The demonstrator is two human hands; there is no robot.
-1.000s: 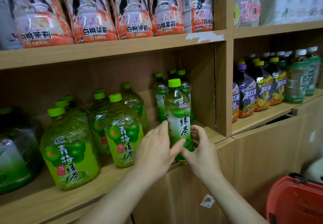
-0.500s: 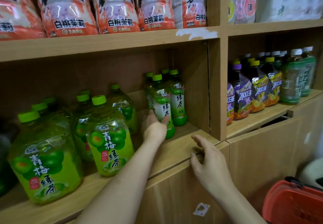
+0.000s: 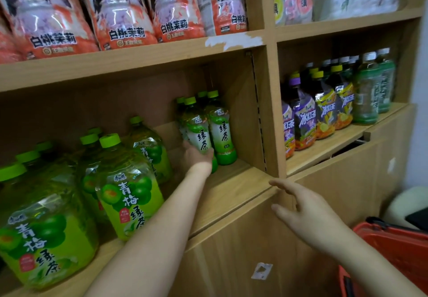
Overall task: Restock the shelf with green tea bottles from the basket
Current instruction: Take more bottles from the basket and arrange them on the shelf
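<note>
Left hand (image 3: pixel 196 156) is deep in the shelf bay, fingers curled round the lower part of a slim green tea bottle (image 3: pixel 199 132), which leans a little toward eleven o'clock on the wooden shelf board (image 3: pixel 234 180). Right hand (image 3: pixel 305 213) hangs free at about four o'clock from that bottle, in front of the cabinet door (image 3: pixel 231 250), fingers spread and holding nothing. I count four green caps in the small cluster: the gripped bottle, an upright one (image 3: pixel 221 132) touching it on the three o'clock side, and two more behind, mostly hidden. Each has a clear body, pale green liquid, a bright green cap and a white-and-green label with dark characters. At nine o'clock from them stand the big green plum tea jugs (image 3: pixel 128 194); seven or so caps show, though the back ones blur. Above, at twelve o'clock, at least four orange-and-white pouches (image 3: pixel 125 18) lean in a row. Over at three o'clock, the next bay holds purple, yellow and clear green bottles (image 3: pixel 328 111), too crowded to count. A red basket (image 3: pixel 398 248) sits at five o'clock, its contents out of sight.
</note>
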